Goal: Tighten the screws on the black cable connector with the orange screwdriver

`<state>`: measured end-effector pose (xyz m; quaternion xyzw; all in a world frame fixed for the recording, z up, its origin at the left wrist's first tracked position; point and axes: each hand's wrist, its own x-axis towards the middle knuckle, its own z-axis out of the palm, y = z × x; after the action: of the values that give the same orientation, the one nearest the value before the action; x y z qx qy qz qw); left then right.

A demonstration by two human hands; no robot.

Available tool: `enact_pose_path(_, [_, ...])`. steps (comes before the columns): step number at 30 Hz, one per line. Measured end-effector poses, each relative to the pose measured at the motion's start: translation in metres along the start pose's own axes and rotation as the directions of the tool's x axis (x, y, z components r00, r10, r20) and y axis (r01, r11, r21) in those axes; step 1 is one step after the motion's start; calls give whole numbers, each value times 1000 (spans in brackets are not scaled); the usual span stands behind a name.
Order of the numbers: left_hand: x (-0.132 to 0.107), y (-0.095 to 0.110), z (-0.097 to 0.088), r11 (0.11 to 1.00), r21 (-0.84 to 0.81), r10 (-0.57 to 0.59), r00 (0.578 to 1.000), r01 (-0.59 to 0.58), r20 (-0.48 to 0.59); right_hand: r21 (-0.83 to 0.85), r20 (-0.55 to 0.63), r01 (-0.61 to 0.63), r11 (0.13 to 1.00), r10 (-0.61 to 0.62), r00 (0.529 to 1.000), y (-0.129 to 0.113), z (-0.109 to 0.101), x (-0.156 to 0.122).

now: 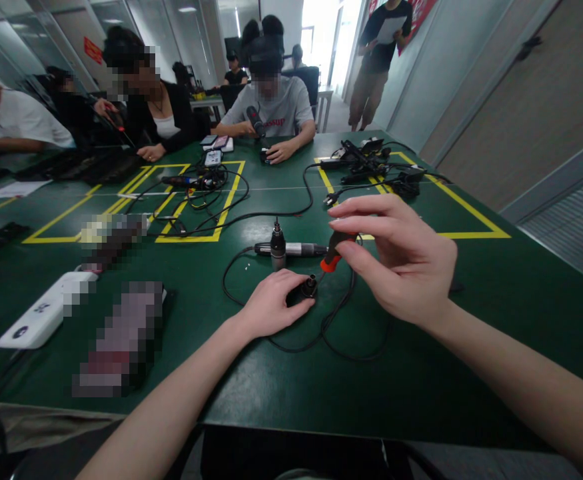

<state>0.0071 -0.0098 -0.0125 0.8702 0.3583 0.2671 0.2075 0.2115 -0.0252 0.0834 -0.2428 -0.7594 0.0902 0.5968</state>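
Note:
My right hand point(396, 260) is closed around the handle of a small screwdriver point(329, 261), black with an orange-red end. Its thin shaft slants down to the left toward a dark cylindrical part point(310, 287); whether the tip touches it I cannot tell. Low over the table, my left hand point(274, 303) grips this part between thumb and fingers, its round end facing up. Just behind stands a black, tapered tool piece point(278, 245) with a thin tip upward. A silver and black cylindrical tool point(298, 249) lies behind that piece, with a black cable looping around my hands.
The green table point(421, 387) carries yellow tape rectangles. Tangled black cables point(366, 160) lie at the back right, more wires point(206, 180) at the back left. A white power strip point(41, 313) and a blurred, phone-shaped object point(126, 333) lie left. Co-workers sit across the table.

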Motion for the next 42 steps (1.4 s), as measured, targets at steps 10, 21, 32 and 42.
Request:
enact_pose_path(10, [1,-2,-4,998,-60,6,999,-3,45,13,5,1,1000,-1,1000,-1,1,0])
enact_pose_path(21, [1,-2,-5,996,-88,2,998,3,62,-39,-36,34,999,-35,999,-3,0,1])
enact_pose_path(32, [2,-2,-5,997,-82,6,998,-1,63,-3,-64,53,999,-53,997,-3,-1,2])
enact_pose_path(42, [1,-2,-4,997,-75,3,998,1,58,69,9,-10,998,10,1000,-2,0,-1])
